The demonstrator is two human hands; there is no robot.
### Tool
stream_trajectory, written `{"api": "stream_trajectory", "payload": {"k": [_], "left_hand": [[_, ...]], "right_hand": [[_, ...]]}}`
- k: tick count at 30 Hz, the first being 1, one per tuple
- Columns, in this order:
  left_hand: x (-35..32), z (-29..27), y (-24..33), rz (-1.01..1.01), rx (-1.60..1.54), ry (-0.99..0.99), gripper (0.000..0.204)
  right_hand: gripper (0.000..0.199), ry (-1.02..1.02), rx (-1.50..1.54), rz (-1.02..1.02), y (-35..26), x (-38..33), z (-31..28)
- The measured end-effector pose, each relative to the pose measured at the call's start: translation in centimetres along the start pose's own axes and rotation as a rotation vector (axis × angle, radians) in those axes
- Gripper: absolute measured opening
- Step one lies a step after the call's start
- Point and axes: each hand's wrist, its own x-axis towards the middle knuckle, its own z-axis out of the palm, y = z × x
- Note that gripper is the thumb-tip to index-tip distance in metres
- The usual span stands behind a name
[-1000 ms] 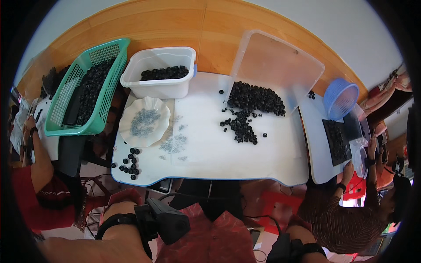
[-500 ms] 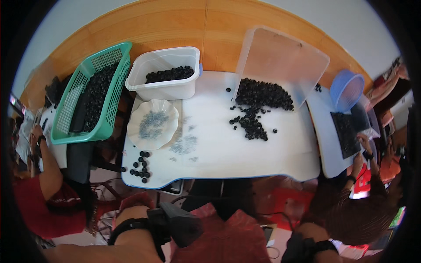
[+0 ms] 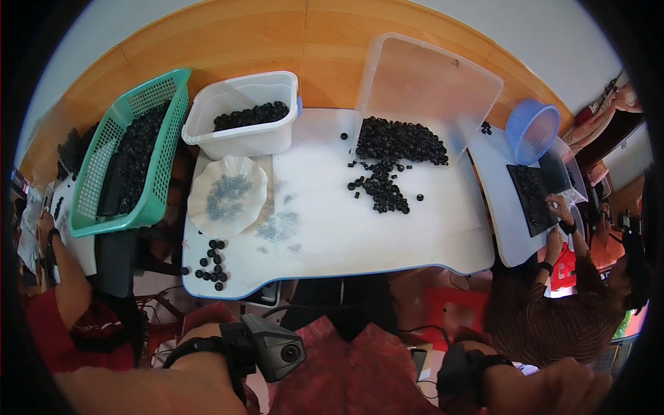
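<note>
Below the table's front edge, my left hand (image 3: pixel 199 335) lies beyond a black wrist strap with a dark camera (image 3: pixel 277 349) on it; its fingers are hidden. Lower right, my right hand (image 3: pixel 476 349) shows only in part past another dark strapped device (image 3: pixel 460 377), and its fingers cannot be made out. Neither hand touches anything on the table. A heap of small black ring-like parts (image 3: pixel 401 142) spills out of a tipped clear plastic bin (image 3: pixel 432 76). At the left, a cream scalloped dish (image 3: pixel 254 204) holds small pale or clear bits, and several round black pieces (image 3: pixel 214 261) lie in front.
Behind the dish stands a white tub (image 3: pixel 242 143) with black parts, left of it a green basket (image 3: pixel 83 220) of them. At the right are a blue basket (image 3: pixel 532 131) and a black tray (image 3: pixel 532 200) where another person's hands (image 3: pixel 559 207) work. Someone in red sits left.
The view has shifted, so the table and containers sit slightly left and higher. The camera on my left wrist has turned, and its lens now shows. The things on the table look unchanged.
</note>
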Motion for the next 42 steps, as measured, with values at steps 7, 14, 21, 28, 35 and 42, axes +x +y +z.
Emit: {"api": "stream_trajectory", "payload": {"k": [7,14,21,28,35,42], "left_hand": [[-0.5,-0.3,0.2,-0.010,0.007,0.045,0.037],[-0.9,-0.4,-0.4,0.025,0.003,0.033,0.033],[-3.0,-2.3,0.8,-0.008,0.019,0.066,0.029],[-4.2,-2.4,1.3,-0.031,0.066,0.099,0.026],[1.6,-6.3,0.3,-0.024,0.114,0.141,0.022],[-3.8,3.2,-11.2,-0.463,0.000,0.225,0.018]], "right_hand": [[0.028,0.130,-0.085,-0.021,-1.2,-0.5,1.9],[0.040,-0.003,-0.015,-0.023,-0.5,-0.8,0.3],[0.050,0.210,-0.063,-0.065,2.5,-2.5,1.8],[0.038,0.396,-0.150,-0.062,5.1,-3.7,1.7],[0.006,0.358,-0.744,0.504,12.2,-6.8,-2.5],[0.018,-0.041,-1.015,0.595,20.8,-10.6,-5.9]]}}
